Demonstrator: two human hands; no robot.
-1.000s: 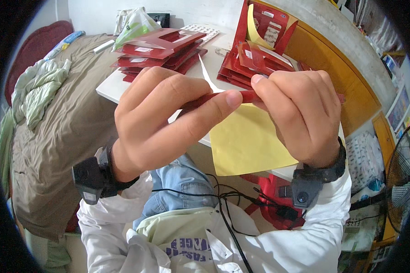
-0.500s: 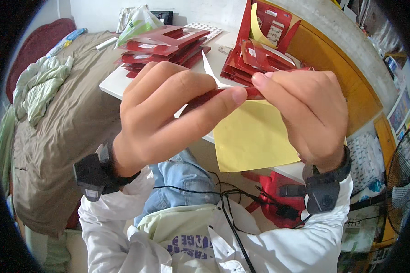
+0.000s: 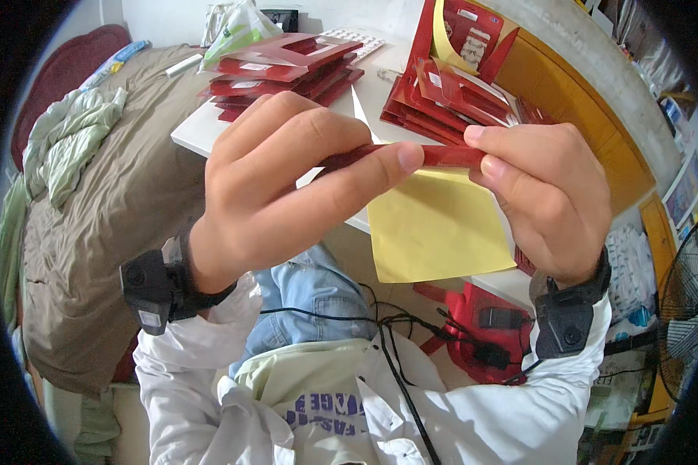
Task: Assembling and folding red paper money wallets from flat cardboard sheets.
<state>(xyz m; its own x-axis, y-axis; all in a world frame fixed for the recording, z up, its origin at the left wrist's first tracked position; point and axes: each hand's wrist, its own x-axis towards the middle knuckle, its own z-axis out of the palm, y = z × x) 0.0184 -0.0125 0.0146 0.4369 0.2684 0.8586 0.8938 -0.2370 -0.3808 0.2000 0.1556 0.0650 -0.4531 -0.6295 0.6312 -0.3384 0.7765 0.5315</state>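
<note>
Above the white table's front edge, a folded red card (image 3: pixel 451 157) is held nearly edge-on between both hands. My left hand (image 3: pixel 283 190) is closed on its left end, thumb along the near side and fingers over the far side. My right hand (image 3: pixel 551 194) pinches the right end between thumb and index finger. A yellow sheet (image 3: pixel 442 229) hangs below the card, and I cannot tell whether the two are joined. A thin white flap (image 3: pixel 360 108) sticks up behind the card. My fingers hide part of its middle and ends.
Red card packages are stacked at the table's (image 3: pixel 190 136) back left (image 3: pixel 287 74) and back right (image 3: pixel 423 105). An upright red package (image 3: pixel 473 35) with a yellow inside stands behind. A plastic bag (image 3: pixel 240 35) is farther back, a bed (image 3: pixel 108 232) left, a fan (image 3: pixel 682 310) right, black cables (image 3: pixel 395 360) below.
My right hand has shifted slightly right, its thumb and index finger now spread across the card's edge, exposing more red. The yellow sheet has swung up a little.
</note>
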